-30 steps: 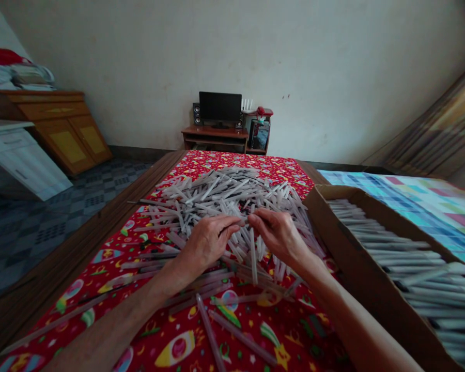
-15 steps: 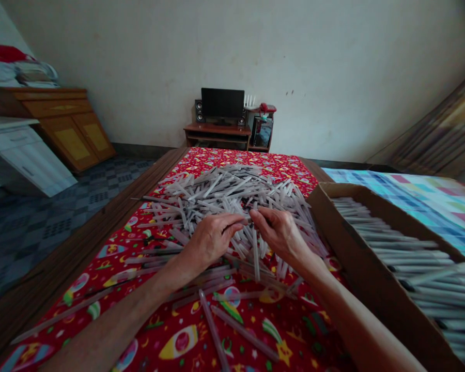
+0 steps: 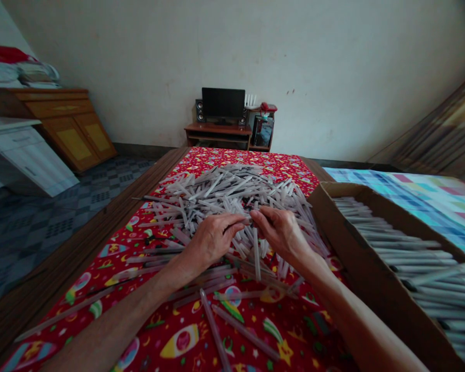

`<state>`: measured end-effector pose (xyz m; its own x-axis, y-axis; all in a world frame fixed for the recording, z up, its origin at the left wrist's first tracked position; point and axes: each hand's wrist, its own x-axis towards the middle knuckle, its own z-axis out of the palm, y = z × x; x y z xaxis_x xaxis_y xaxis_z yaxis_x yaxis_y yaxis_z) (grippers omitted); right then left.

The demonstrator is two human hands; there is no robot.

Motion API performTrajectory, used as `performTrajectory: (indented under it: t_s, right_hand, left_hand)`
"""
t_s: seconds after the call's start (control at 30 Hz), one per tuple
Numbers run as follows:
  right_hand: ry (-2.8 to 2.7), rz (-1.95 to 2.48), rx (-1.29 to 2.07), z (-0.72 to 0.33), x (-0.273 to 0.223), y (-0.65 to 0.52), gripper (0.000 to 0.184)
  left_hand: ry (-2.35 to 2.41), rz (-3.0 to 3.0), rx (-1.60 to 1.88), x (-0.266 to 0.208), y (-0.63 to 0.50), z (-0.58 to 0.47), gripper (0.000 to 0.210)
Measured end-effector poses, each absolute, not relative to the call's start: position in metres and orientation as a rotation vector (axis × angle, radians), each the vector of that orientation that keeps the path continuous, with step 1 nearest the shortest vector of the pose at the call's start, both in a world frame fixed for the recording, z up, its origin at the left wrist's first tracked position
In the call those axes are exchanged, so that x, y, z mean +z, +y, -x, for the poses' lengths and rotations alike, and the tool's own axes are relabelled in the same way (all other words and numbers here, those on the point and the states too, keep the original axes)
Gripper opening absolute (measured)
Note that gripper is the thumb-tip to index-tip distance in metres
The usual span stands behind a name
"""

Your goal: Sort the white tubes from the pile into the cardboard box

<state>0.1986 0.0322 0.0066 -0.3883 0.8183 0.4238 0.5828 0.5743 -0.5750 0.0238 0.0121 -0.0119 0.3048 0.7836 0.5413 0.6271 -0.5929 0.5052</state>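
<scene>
Over a heap of translucent plastic tubes (image 3: 213, 188), my left hand (image 3: 213, 235) and my right hand (image 3: 279, 227) meet almost fingertip to fingertip. Both are closed in a pinch, thumb against fingers. A short pale bit that looks like the end of a translucent plastic tube (image 3: 249, 221) shows between them; the fingers hide the rest. Just below the right fingertips, another tube (image 3: 257, 258) points toward me. More tubes lie under and around both wrists, and two loose tubes (image 3: 215, 330) rest nearer me on the red patterned cloth (image 3: 139, 336).
To the right stands an open cardboard box (image 3: 333, 248) holding rows of tubes (image 3: 430, 279), some with dark ends. A checked cloth (image 3: 411, 199) lies beyond it. Against the far wall are a monitor (image 3: 223, 103) and a small desk (image 3: 217, 129). Cabinets (image 3: 75, 134) stand at left.
Both hands keep their pinch in nearly the same place, with only a very slight shift of the fingers. The whole view has moved a few pixels; the tubes and box have not moved.
</scene>
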Motion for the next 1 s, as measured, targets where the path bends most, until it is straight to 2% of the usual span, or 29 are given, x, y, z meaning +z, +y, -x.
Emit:
performTrajectory:
  t_s: [0.17, 0.3, 0.43, 1.0]
  right_hand:
    - [-2.071, 1.128, 0.54, -0.1976, 0.0093, 0.0304, 0.048]
    - [-2.074, 1.046, 0.566, -0.1985, 0.0132, 0.0301, 0.028]
    - [-2.043, 1.008, 0.657, -0.1989, 0.0123, 0.0318, 0.02]
    - [-2.011, 1.08, 0.555, -0.1972, 0.0111, 0.0307, 0.022]
  left_hand:
    - [1.328, -2.35, 1.156, -0.0106, 0.012, -0.0241, 0.021]
    - [1.311, -2.348, 1.153, -0.0098, 0.0125, -0.0231, 0.022]
    - [1.321, -2.36, 1.164, -0.0105, 0.013, -0.0232, 0.022]
    - [1.289, -2.34, 1.15, -0.011, 0.0121, -0.0242, 0.022]
